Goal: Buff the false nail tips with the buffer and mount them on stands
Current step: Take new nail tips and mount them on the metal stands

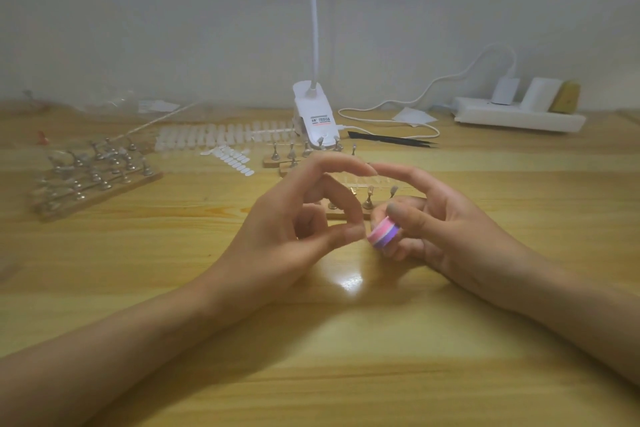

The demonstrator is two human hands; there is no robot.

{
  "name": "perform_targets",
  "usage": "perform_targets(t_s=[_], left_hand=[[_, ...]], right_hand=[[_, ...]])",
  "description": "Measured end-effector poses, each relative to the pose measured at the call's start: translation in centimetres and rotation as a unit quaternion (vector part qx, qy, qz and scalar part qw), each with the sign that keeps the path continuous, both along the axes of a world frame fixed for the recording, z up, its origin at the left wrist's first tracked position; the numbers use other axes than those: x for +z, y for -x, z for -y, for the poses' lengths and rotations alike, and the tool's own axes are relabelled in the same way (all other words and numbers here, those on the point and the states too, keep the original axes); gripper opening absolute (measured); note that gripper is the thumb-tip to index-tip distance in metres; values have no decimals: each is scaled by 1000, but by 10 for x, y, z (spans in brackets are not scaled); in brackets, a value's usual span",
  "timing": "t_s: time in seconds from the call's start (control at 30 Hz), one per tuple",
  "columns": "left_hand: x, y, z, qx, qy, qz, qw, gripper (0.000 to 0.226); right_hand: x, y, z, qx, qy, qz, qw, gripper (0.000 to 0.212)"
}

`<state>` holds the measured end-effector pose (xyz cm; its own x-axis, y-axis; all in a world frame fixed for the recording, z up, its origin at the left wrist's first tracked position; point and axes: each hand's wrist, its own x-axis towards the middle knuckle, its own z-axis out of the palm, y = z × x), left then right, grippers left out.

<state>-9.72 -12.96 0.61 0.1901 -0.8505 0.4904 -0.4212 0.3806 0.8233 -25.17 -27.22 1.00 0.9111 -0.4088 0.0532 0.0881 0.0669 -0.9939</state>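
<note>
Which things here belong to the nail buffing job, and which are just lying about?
Job: buffer, held in the right hand; strips of nail tips; stands on wooden bases.
Lying about: clip lamp; black tweezers; power strip.

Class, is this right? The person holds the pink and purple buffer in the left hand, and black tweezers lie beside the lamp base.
No: the head view shows the buffer in the right hand. The tweezers do lie beside the lamp base.
</note>
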Motion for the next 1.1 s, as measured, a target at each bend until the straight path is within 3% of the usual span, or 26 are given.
perform_targets(t_s=[0.2, 0.3, 0.47, 0.57, 0.7, 0.83, 0.93, 1.1], left_hand=[[2, -1, 1, 4, 6, -35, 999, 40], [1, 1, 1, -4, 6, 8, 1000, 39], [1, 1, 1, -1, -1, 15, 1000, 44], [2, 0, 1, 6, 5, 3, 1000, 45], [1, 2, 1, -1, -5, 16, 1000, 45], [2, 2, 1, -2, -4, 11, 1000, 45], [0, 2, 1, -9, -12, 11, 1000, 45], [-1, -1, 2, -4, -6, 12, 1000, 46]], right_hand=[[0, 0, 1, 17, 2, 7, 1000, 67], [-3, 0, -4, 27, 37, 5, 999, 62], [-2, 0, -1, -42, 2, 30, 999, 70], [-2, 1, -6, 26, 75, 2, 997, 70], [0, 1, -5, -35, 27, 31, 999, 66], [0, 2, -10, 27, 98, -2, 995, 62], [0, 2, -6, -28, 44, 18, 998, 60], [-1, 1, -7, 8, 53, 26, 998, 63]])
